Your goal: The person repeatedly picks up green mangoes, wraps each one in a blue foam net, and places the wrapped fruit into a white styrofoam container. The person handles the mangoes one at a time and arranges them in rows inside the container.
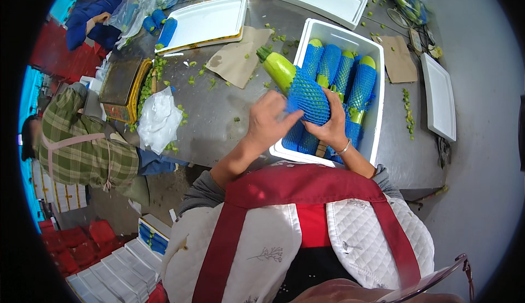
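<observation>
A pale green zucchini [279, 70] with a cut stem points up and left, its lower half inside a blue foam net sleeve [311, 98]. My right hand [331, 124] grips the sleeved lower end from the right. On the left, my left hand [268, 116] is blurred, with its thumb and fingers at the loose edge of the sleeve. Below and behind them stands a white foam box [379, 110] holding several zucchini in blue nets [363, 83]. A wooden handle [321, 149] shows among them near the box's front wall; what it belongs to is hidden.
The metal table [213, 126] carries brown paper [240, 57], a white plastic bag [160, 118], a worn tin [123, 89], foam lids [439, 96] and green scraps. Two people [88, 139] are at the left. Stacked foam boxes [119, 272] stand on the floor at lower left.
</observation>
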Action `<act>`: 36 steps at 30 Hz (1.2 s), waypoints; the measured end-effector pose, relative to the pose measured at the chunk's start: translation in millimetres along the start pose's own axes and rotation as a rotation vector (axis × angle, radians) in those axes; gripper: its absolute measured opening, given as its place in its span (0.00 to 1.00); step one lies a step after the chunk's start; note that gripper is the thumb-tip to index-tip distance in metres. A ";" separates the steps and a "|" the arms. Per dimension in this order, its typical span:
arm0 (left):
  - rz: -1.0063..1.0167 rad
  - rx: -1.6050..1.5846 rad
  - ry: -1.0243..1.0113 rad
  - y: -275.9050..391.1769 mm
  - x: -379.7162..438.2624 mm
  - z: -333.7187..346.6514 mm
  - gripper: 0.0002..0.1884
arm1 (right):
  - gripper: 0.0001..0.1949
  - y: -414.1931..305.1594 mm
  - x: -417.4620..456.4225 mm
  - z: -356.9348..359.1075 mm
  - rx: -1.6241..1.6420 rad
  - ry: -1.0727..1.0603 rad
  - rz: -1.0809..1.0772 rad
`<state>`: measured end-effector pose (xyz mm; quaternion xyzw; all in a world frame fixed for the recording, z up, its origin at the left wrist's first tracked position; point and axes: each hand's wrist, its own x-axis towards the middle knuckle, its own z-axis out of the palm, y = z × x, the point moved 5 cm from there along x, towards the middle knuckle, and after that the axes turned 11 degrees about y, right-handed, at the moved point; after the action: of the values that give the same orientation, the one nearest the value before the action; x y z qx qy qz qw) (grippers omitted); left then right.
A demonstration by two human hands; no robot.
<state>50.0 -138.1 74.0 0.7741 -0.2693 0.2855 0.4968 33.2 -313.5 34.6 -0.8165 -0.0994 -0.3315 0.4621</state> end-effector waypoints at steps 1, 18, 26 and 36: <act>0.089 -0.005 0.006 5.6 -2.5 1.5 0.12 | 0.38 -0.6 -0.4 -0.2 -0.005 0.012 -0.020; -0.206 -0.026 0.297 -29.4 -7.5 -34.7 0.18 | 0.42 0.7 7.1 -5.7 -0.244 -0.034 -0.283; 0.238 0.260 -0.475 -59.9 43.9 -17.7 0.33 | 0.35 -20.1 48.8 13.6 -0.257 -0.308 -0.525; -0.832 0.633 -0.048 -399.0 96.3 -65.7 0.27 | 0.23 111.7 72.1 -83.5 -1.066 -0.057 0.286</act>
<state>384.7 53.9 -80.6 0.9342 0.1490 0.1137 0.3036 102.8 -454.2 32.8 -0.9514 0.1817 -0.2475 0.0223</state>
